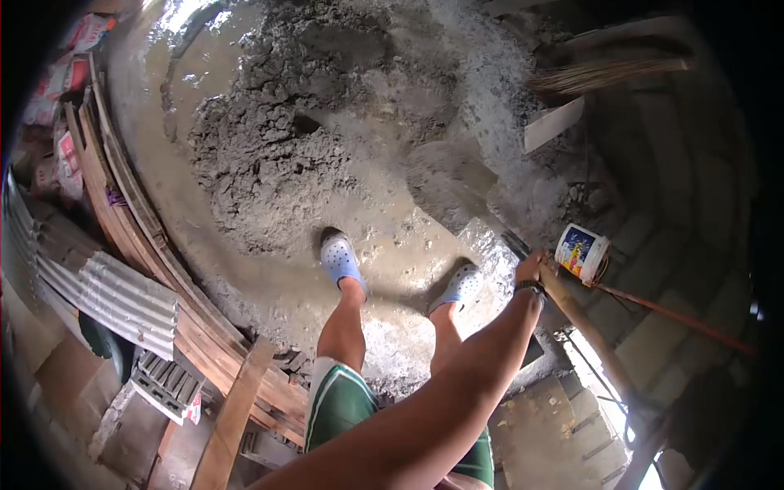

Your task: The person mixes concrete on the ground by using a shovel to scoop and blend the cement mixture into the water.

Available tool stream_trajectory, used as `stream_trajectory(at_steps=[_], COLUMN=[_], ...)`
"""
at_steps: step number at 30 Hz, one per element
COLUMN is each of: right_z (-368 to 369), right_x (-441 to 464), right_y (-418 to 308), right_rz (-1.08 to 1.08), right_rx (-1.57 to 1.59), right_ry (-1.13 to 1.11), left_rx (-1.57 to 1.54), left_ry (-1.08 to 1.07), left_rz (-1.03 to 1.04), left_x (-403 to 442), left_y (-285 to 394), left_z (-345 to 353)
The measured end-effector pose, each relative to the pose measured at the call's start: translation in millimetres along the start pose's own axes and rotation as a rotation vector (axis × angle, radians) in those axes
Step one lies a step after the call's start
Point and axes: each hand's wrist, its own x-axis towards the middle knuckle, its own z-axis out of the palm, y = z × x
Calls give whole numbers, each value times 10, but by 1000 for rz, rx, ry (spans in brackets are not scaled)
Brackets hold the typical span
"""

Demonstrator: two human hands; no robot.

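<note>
My left hand, with a dark band at its wrist, is closed round the shovel handle near the blade end. The motion-blurred shovel blade lies at the right side of a grey heap of wet mix. The handle runs back to the lower right into deep shadow. A dark shape is at its far end, but I cannot make out my right hand or its fingers there. My feet, in light blue clogs, stand in the wet grey mix below the heap.
A white bucket with a colourful label is just right of my left hand. Long wooden boards and corrugated sheets line the left. A bristly broom lies at the upper right, and a block wall rises on the right.
</note>
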Motion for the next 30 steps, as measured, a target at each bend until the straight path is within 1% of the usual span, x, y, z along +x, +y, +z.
stream_trajectory(at_steps=[1,3,4,5,6,7,8,10,11,12,13,15,16,17,18,19,20,21,22,23,24,25,26,27,28,29,30], right_z=[587,2022,2661,3143,3424,3470,3364,3322,3150,3018,2856,2383,2181,1968,1805,1673,1643,1675,1716,1729,1725,1672,1620,1418,1217,990,685], right_x=[-110,-466,-705,-944,-1157,-1366,-1396,-1361,-1292,-1356,-1237,-1157,-1313,-1410,-1483,-1610,-1769,-1852,-1876,-1788,-1686,-1555,-1425,-1189,-951,-662,-575], right_y=[25,45,-8,-110,-199,-317,-222,-57,85,100,227,220,124,3,-121,-293,-493,-580,-513,-284,-29,165,360,345,330,389,235], right_rz=[-57,-138,-143,-139,-121,86,105,-12,4,84,50,124,55,-158,-436,-788,-1148,-1368,-1452,-1434,-1378,-1367,-1354,-1184,-1016,-989,-300], right_rx=[7,-5,-31,-41,-42,16,19,91,143,144,156,177,281,272,172,48,-59,-152,-301,-498,-622,-551,-479,-474,-459,-473,-462], right_ry=[-22,-141,-206,-276,-375,-646,-630,-588,-629,-522,-536,-510,-335,-307,-414,-574,-821,-1053,-1229,-1343,-1395,-1325,-1256,-1282,-1291,-1297,-1199], left_rx=[38,-22,179,140,82,10,-122,-67,-45,-21,-10,-64,-59,-228,-271,-315,-358,-240,-125,-69,124,315,158,386,155,103,0], left_ry=[-49,-539,-520,-314,-105,87,151,148,138,114,106,70,10,-101,-337,-439,-557,-266,28,286,338,391,469,330,295,183,128], left_rz=[53,555,745,677,596,516,496,494,488,486,502,501,536,521,536,487,433,578,709,730,618,506,711,659,544,491,418], left_x=[94,257,-41,-132,-250,-373,-414,-691,-836,-932,-1067,-1441,-1587,-1925,-2111,-2216,-2254,-2263,-2277,-2311,-2097,-1889,-1770,-1969,-1874,-1940,-1888], left_y=[267,1370,2167,2732,3310,3894,3914,3700,3576,3482,3419,3190,3171,3087,3099,3183,3282,3336,3259,2938,2912,2923,2611,2338,2140,1820,1562], left_z=[-92,-712,-873,-879,-857,-821,-877,-899,-940,-911,-817,-747,-745,-505,-468,-580,-692,-758,-777,-564,-937,-1343,-1260,-879,-816,-581,-387])
